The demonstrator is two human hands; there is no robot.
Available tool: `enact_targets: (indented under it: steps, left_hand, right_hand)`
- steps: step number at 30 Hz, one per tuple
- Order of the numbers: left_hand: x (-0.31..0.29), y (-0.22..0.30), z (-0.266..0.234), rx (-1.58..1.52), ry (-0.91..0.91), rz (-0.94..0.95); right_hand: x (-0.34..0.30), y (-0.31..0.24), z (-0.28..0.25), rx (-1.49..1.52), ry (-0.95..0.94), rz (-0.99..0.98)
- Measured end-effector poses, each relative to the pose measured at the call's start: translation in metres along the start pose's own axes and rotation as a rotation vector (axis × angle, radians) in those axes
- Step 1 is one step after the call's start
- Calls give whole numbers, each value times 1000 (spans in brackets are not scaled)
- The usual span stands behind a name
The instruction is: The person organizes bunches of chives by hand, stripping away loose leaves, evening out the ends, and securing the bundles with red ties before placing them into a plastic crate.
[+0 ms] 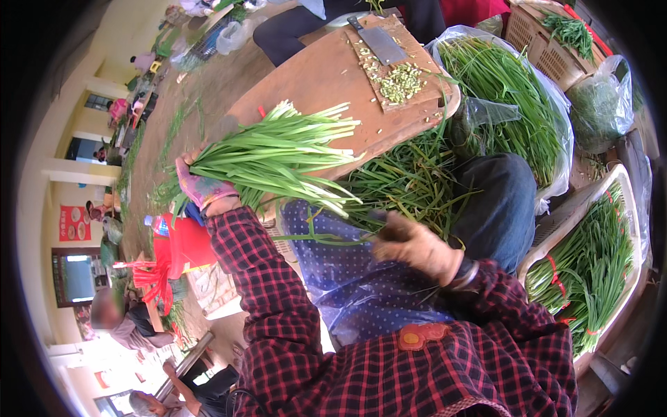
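Observation:
My left hand (201,184), in a patterned glove, is wrapped round the leafy end of a thick bunch of garlic chives (278,153). Their pale cut ends point right, over the edge of the brown tabletop (292,83). Above my lap, my right hand (420,249), in a soiled pale glove, is closed and slightly blurred. A thin chive leaf (333,242) runs from below the bunch to its fingertips. Loose, partly yellowed leaves (410,181) are heaped just beyond that hand. A blue dotted apron (333,271) covers my lap.
A cleaver (381,43) and chopped stem pieces (401,83) lie on a cutting board (368,59) at the table's far end. Untied chives (500,90) fill a plastic bag. Banded bunches (590,264) lie in a white crate (629,208). Red bags (184,243) hang at left; other people sit beyond.

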State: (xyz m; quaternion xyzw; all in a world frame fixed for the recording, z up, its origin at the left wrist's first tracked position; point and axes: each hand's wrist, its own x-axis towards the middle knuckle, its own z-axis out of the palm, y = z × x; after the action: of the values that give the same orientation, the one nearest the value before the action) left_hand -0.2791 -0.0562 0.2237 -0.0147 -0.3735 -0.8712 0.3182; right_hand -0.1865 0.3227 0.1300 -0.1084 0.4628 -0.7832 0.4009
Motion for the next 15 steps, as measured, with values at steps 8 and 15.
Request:
enact_targets:
  steps: [8, 15]
  left_hand:
    - [0, -7, 3, -50, 60, -11]
    - [-3, 6, -28, -78, 23, -42]
  right_hand:
    - [62, -35, 60, 806, -225, -67]
    - [-32, -24, -26, 652, 98, -159]
